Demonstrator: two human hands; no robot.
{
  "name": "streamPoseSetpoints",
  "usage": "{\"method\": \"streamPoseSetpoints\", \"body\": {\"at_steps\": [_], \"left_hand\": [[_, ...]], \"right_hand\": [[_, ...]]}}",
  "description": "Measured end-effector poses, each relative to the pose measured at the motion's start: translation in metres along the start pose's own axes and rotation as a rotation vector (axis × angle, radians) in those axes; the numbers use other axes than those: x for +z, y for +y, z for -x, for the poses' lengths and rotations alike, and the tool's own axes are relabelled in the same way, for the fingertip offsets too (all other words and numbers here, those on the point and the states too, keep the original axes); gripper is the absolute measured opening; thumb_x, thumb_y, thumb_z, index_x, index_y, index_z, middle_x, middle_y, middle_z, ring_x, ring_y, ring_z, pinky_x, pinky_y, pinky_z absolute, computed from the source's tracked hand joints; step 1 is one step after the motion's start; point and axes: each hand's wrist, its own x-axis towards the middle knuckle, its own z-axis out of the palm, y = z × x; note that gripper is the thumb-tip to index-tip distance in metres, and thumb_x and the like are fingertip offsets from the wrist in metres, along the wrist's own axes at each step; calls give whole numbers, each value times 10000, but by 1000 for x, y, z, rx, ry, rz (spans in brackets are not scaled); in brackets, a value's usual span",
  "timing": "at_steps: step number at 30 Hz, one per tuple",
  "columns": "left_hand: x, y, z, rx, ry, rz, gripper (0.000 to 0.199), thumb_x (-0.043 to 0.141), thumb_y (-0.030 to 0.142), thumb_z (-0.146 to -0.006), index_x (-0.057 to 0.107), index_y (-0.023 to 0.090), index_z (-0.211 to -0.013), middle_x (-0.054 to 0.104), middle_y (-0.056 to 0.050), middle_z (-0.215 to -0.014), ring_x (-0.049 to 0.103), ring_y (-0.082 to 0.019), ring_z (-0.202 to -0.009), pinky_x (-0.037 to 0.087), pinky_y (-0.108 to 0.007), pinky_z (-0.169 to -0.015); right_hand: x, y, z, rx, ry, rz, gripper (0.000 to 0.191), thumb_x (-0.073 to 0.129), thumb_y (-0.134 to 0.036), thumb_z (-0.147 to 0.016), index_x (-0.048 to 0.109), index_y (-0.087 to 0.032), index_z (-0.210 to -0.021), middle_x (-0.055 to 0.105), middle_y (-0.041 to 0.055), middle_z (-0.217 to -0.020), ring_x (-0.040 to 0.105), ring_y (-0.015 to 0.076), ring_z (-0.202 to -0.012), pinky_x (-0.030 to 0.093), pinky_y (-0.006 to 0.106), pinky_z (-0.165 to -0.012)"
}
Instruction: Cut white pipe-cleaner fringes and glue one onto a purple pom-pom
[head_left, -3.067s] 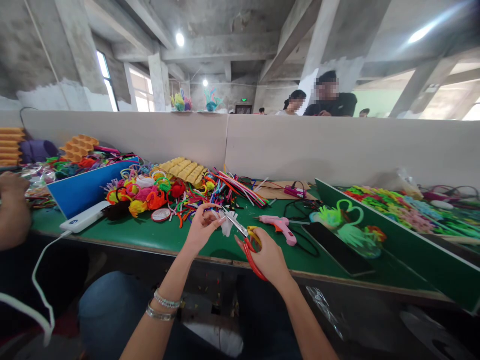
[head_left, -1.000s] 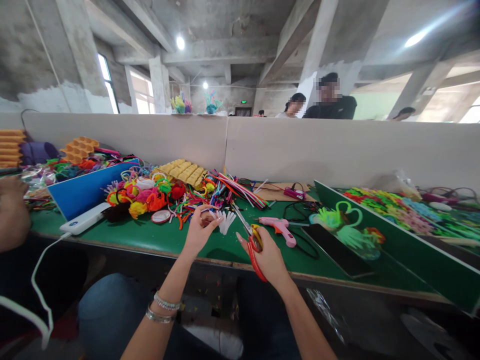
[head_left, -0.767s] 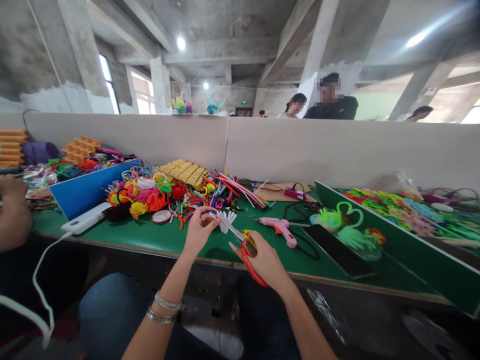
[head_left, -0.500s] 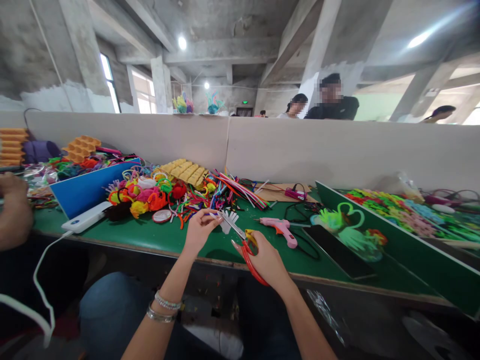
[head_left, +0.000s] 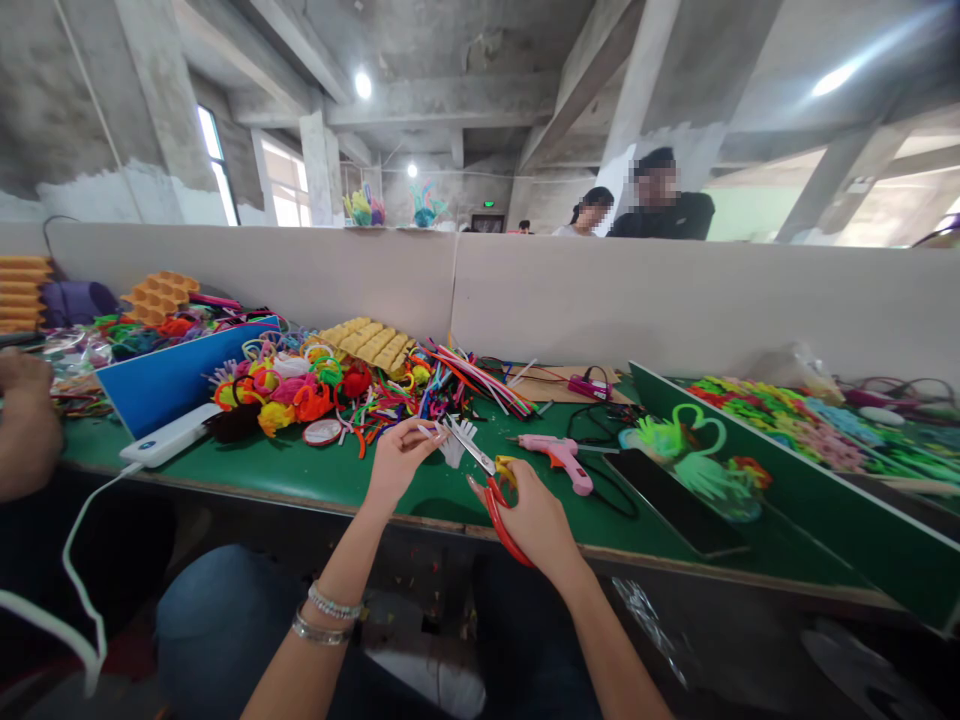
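My right hand (head_left: pixel 534 505) is closed round the handles of red-handled scissors (head_left: pixel 514 530), whose blades point up and left toward my other hand. My left hand (head_left: pixel 405 455) pinches a thin white pipe cleaner (head_left: pixel 429 432) close to the blade tips; the fingers partly cover it. Just behind the blades, several short white pipe cleaner pieces (head_left: pixel 454 450) lie in a bunch on the green table (head_left: pixel 300 480). To the right of the scissors rests a pink glue gun (head_left: pixel 559 455), its nozzle facing left.
Colourful pipe cleaners (head_left: pixel 480 375) and fuzzy shapes heap up behind my left hand, near a yellow egg-crate tray (head_left: pixel 367 342). At right are a black phone (head_left: pixel 667 500), green swan figures (head_left: pixel 701 460) and a green divider board (head_left: pixel 795 490). A white power strip (head_left: pixel 169 437) sits left, by another person's hand (head_left: pixel 26 420).
Both hands stay nearly in place. The scissors shift very slightly, with the blades still beside the left fingertips.
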Motion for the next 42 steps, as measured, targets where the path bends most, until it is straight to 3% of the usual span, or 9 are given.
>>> {"method": "streamPoseSetpoints", "body": {"at_steps": [5, 12, 33, 42], "left_hand": [[1, 2, 1, 21, 11, 3, 387, 693, 241, -571, 581, 148, -930, 674, -5, -619, 644, -173, -738, 490, -250, -691], [0, 1, 1, -23, 4, -35, 317, 689, 261, -576, 623, 132, -858, 696, -40, -726, 643, -179, -741, 493, -257, -695], [0, -3, -1, -31, -65, 64, 314, 698, 267, -564, 625, 128, -836, 694, -60, -729, 645, -185, -703, 508, -294, -698], [-1, -4, -1, -72, -65, 116, 341, 709, 289, -545, 626, 125, -832, 692, -57, -717, 646, -199, -702, 526, -312, -668]], "right_hand": [[-1, -1, 0, -8, 12, 24, 335, 447, -501, -715, 461, -226, -905, 579, 33, -950, 562, 190, -839, 404, 281, -637], [-2, -1, 0, 7, 7, 31, 330, 448, -497, -717, 462, -225, -903, 574, 30, -954, 562, 195, -843, 397, 282, -622], [-1, 0, 0, 11, 13, 17, 322, 441, -504, -711, 463, -223, -866, 581, 29, -927, 567, 196, -834, 392, 275, -615], [-1, -2, -1, -2, 30, 22, 298, 436, -495, -711, 467, -225, -833, 585, 20, -855, 565, 171, -737, 375, 256, -561]]}}
